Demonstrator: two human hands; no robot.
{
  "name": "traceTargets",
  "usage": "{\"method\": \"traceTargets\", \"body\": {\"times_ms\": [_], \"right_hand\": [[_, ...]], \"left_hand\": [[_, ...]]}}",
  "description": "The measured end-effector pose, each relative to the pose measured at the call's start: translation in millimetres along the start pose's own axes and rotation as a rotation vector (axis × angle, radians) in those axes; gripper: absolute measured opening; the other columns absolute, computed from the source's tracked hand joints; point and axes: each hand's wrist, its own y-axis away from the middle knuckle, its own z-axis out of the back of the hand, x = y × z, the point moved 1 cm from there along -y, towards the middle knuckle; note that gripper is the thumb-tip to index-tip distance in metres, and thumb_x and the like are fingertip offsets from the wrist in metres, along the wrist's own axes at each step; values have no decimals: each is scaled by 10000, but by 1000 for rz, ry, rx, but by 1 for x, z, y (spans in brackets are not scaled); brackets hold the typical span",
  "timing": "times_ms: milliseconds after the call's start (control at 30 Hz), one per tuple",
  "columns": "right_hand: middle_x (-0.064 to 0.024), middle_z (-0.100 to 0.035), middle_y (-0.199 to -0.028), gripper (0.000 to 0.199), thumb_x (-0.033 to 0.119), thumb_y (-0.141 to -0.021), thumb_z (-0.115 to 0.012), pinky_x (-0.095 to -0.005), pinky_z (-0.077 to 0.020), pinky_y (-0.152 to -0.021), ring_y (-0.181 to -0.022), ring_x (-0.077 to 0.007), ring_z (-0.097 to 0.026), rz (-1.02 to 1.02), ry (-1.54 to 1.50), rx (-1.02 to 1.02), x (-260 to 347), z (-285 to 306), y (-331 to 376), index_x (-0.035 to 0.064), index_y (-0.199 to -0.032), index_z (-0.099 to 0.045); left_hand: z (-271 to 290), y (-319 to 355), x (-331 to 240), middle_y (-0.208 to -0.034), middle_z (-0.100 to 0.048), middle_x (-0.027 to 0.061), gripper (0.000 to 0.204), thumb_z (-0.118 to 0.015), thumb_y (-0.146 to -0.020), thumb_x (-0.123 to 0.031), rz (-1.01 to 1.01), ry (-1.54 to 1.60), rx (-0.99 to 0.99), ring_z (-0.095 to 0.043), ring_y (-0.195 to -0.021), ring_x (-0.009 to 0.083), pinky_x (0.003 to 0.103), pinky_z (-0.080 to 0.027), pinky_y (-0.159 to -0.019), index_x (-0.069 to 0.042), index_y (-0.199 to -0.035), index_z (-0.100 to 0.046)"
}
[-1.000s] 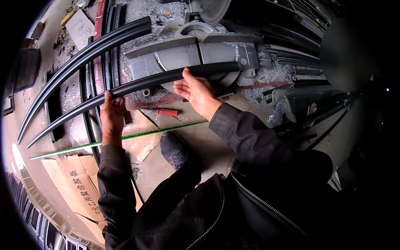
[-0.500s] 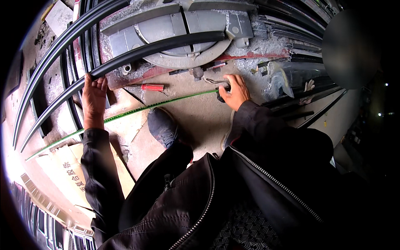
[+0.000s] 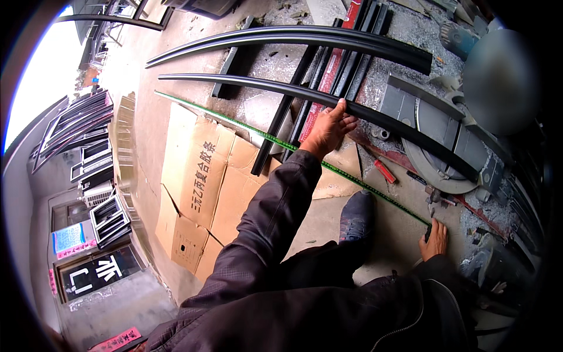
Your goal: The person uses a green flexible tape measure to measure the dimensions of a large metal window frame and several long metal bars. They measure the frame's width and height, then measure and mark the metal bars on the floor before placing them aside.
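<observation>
My left hand (image 3: 331, 129) pinches a long black profile strip (image 3: 252, 84) between thumb and fingers. The strip runs from the far left over the grey saw base to the right. My right hand (image 3: 435, 239) is low beside the base, fingers closed around a dark tape measure case that they mostly hide. From the case a green tape blade (image 3: 258, 132) stretches out to the left, roughly alongside the strip, passing in front of my left wrist. Its far tip lies near the strip's left end.
The saw base (image 3: 404, 108) has a round turntable, with shavings around it. A red-handled screwdriver (image 3: 385, 171) lies before it. More black profiles (image 3: 264, 38) lie beyond, across other bars. Flattened cardboard (image 3: 193, 193) covers the floor at left; my shoe (image 3: 356, 217) stands between my hands.
The view has swung left, bringing the strip's and tape's far ends, the cardboard and window frames further into sight. Both hands keep their holds on the strip and tape measure.
</observation>
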Motion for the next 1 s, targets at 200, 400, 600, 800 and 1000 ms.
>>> {"method": "traceTargets", "body": {"times_ms": [200, 400, 600, 800, 1000], "right_hand": [[-225, -563, -1071, 485, 73, -726, -607, -471, -439, -883, -1028, -421, -520, 98, -126, 2, 1, 33, -5, -2, -1197, -521], [-209, -612, -944, 269, 60, -769, -587, -456, -458, -827, -932, -412, -563, 111, -254, 35, 3, 60, -20, 7, -1031, -619], [-203, -636, -896, 167, 118, -797, -611, -443, -486, -729, -852, -415, -598, 63, -262, 8, -6, 93, -26, 23, -928, -650], [-224, -623, -789, 204, 184, -797, -615, -435, -477, -672, -761, -405, -615, -35, -255, 255, 7, 137, -56, 27, -923, -652], [-199, -636, -774, 214, 202, -798, -619, -416, -488, -682, -742, -369, -630, -126, -217, 318, -2, 151, -54, 44, -935, -668]], "left_hand": [[-1, -3, 2, -1093, -601, 58, 370, -610, -941, -428, 0, 9, -1, -581, -1054, 218, 384, -446, -940, -93, -1090, -557], [10, 1, 0, -1129, -594, 116, 487, -614, -928, -462, -46, -5, 7, -578, -1068, 230, 398, -455, -931, -36, -1149, -529], [36, 1, -17, -872, -625, 49, 480, -596, -920, -513, -115, -196, 38, -598, -784, 143, 294, -489, -756, -42, -1011, -569], [88, 75, -42, -818, -625, 54, 284, -556, -981, -287, -470, -471, -732, -535, -623, 96, 238, -462, -558, -12, -1044, -589], [84, 88, -49, -863, -591, 66, 321, -590, -958, -263, -763, -721, -932, -491, -756, 133, 256, -410, -663, 53, -1008, -576]]}}
